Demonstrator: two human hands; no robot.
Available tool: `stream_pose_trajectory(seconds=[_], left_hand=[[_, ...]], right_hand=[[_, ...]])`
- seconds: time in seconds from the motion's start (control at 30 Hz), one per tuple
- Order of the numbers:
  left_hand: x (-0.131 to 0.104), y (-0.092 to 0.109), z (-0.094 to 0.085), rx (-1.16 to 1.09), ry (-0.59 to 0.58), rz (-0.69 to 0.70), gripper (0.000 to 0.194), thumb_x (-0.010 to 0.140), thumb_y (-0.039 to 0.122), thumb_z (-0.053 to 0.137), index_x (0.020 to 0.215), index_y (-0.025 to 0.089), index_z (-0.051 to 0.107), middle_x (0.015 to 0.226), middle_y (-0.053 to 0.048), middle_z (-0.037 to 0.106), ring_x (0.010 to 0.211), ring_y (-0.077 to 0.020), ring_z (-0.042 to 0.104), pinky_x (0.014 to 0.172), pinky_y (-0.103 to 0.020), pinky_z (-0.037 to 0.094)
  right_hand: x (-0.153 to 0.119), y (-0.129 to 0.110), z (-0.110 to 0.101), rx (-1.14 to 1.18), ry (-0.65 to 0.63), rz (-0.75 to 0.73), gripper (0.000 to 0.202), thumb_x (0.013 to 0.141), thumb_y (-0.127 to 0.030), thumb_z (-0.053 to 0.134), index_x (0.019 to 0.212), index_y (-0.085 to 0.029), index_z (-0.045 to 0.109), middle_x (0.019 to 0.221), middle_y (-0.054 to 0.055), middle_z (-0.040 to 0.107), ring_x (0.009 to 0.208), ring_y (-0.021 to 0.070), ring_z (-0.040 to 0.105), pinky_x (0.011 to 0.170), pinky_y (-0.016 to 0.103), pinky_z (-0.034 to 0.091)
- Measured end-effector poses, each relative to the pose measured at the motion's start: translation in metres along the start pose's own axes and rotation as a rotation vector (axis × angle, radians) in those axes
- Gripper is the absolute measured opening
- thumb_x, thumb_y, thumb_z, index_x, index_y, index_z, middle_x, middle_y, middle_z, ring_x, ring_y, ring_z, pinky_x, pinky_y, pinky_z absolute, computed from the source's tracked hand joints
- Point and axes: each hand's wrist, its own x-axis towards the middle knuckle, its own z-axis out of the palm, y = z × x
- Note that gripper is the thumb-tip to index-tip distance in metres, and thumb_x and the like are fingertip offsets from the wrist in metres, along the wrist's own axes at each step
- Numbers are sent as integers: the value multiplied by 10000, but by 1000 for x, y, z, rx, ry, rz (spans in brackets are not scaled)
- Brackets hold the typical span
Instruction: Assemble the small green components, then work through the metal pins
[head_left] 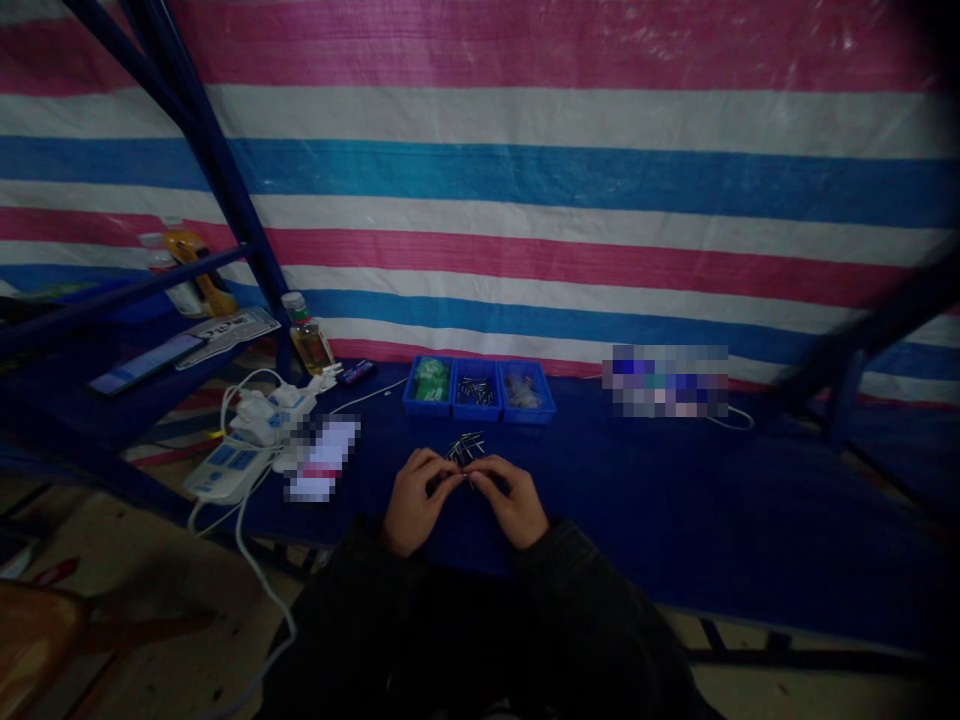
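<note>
My left hand (417, 500) and my right hand (514, 502) meet low over the blue table, fingertips pinched close together. Whatever they pinch is too small and dark to make out. Just beyond the fingertips lies a loose pile of thin, dark and silvery stick-like pieces (468, 445). Behind the pile stand three joined blue bins. The left bin (428, 408) holds green bagged items (432, 378), the middle bin (475, 411) has similar thin dark pieces (477, 390), and the right bin (529, 414) contains clear or pale pieces (523, 390).
To the left are a power strip (225, 475) with plugs and white cables, a blurred-out phone-like thing (324, 460) and a bottle (309, 340). A pixelated object (667, 382) lies at the back right. Blue frame posts (225, 180) and a striped sheet (562, 190) bound the table.
</note>
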Motion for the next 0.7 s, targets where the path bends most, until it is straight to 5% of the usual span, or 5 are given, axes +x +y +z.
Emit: stream_pose_trajectory(seconds=[0.17, 0.33, 0.7], left_hand=[[0, 3, 0, -37, 1, -12, 122, 943, 265, 623, 880, 204, 707, 944, -53, 688, 911, -196, 639, 778, -278, 503], [-1, 6, -1, -98, -94, -63, 146, 963, 273, 587, 890, 201, 691, 830, -13, 712, 782, -166, 667, 758, -258, 499], [-2, 8, -1, -103, -155, -62, 235, 985, 304, 534, 860, 187, 695, 744, -7, 682, 714, -151, 646, 719, -233, 469]], right_hand=[[-5, 4, 4, -166, 54, -98, 152, 961, -267, 575, 948, -234, 722, 904, 50, 715, 847, 214, 662, 809, 345, 517], [-7, 6, 5, -243, 59, -155, 120, 948, -229, 587, 958, -236, 707, 902, 51, 708, 821, 212, 656, 779, 336, 524], [-6, 5, 3, -265, 29, -145, 148, 972, -273, 563, 903, -236, 689, 855, 49, 713, 827, 221, 668, 787, 341, 520]])
